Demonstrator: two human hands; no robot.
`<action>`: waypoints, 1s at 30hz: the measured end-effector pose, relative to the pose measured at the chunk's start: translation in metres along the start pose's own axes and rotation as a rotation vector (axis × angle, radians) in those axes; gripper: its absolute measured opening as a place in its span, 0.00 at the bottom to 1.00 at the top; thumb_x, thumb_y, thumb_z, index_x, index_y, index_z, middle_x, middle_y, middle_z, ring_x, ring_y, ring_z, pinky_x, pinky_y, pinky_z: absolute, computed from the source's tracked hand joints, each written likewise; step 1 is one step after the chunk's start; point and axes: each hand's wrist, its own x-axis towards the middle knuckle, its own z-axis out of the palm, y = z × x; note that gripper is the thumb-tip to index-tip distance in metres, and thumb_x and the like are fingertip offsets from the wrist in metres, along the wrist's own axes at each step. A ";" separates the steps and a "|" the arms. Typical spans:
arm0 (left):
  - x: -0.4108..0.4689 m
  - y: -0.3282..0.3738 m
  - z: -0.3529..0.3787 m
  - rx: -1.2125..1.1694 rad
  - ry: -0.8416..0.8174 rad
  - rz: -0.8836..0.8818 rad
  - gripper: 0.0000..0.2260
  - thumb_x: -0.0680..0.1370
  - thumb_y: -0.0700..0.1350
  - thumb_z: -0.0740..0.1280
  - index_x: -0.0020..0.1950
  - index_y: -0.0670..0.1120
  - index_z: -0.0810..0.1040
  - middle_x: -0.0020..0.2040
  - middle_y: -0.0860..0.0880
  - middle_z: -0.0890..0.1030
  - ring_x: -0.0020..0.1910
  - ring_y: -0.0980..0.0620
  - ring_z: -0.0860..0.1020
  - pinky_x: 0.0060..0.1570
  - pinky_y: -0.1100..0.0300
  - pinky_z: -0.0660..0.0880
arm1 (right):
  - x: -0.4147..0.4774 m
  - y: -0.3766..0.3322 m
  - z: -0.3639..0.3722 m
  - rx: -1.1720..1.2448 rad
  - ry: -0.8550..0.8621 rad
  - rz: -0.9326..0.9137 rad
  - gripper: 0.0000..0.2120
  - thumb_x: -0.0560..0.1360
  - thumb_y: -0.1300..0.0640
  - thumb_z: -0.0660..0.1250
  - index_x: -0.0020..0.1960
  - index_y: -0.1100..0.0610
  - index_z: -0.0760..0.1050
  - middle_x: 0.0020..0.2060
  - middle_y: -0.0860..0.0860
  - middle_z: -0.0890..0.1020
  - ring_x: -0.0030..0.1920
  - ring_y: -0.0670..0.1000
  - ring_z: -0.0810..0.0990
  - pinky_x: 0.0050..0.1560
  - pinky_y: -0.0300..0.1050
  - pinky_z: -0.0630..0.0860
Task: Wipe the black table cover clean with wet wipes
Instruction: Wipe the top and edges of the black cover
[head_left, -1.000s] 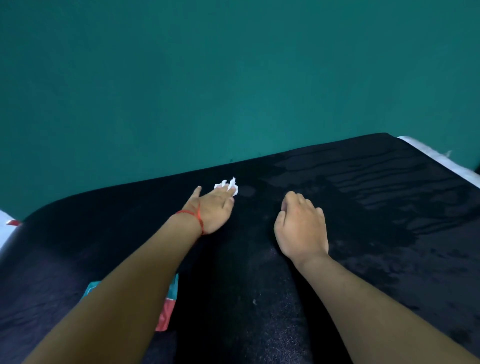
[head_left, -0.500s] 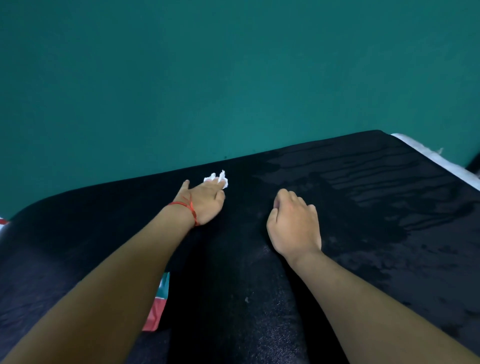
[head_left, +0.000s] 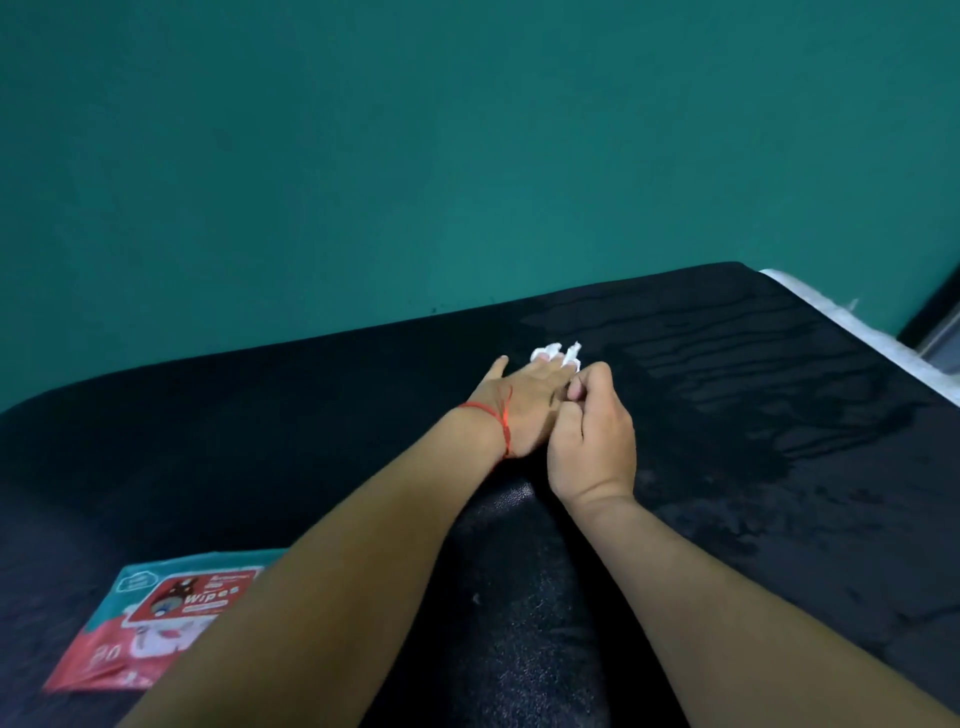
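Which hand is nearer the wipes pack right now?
Left. The left hand lies up the cover from the wipes pack, its forearm crossing over the pack; the right hand sits farther right.

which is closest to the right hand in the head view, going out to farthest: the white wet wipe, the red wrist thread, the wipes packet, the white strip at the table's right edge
From the right hand:
1. White wet wipe, just past its knuckles, under the left hand's fingertips.
2. Red wrist thread, on the left wrist beside it.
3. White strip, far right edge.
4. Wipes packet, near left, on the black table cover.
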 end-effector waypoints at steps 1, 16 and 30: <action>-0.013 0.000 0.002 -0.013 0.020 0.003 0.27 0.87 0.53 0.48 0.86 0.53 0.46 0.86 0.57 0.44 0.84 0.58 0.42 0.81 0.38 0.40 | 0.000 0.001 -0.001 0.014 0.017 -0.001 0.03 0.72 0.57 0.54 0.45 0.51 0.65 0.35 0.48 0.75 0.36 0.48 0.73 0.33 0.43 0.64; 0.004 -0.020 -0.016 -0.074 -0.008 -0.242 0.29 0.85 0.50 0.46 0.86 0.51 0.47 0.87 0.49 0.45 0.85 0.54 0.44 0.81 0.39 0.39 | 0.002 0.003 0.002 -0.028 0.023 -0.013 0.05 0.73 0.56 0.52 0.46 0.52 0.65 0.34 0.49 0.74 0.35 0.53 0.72 0.34 0.49 0.64; -0.136 0.001 0.022 -0.012 0.064 -0.053 0.32 0.80 0.55 0.42 0.86 0.53 0.48 0.86 0.56 0.49 0.83 0.62 0.43 0.83 0.45 0.41 | 0.004 0.009 0.002 0.031 0.033 0.005 0.05 0.75 0.56 0.52 0.46 0.51 0.66 0.32 0.48 0.73 0.33 0.52 0.70 0.32 0.47 0.64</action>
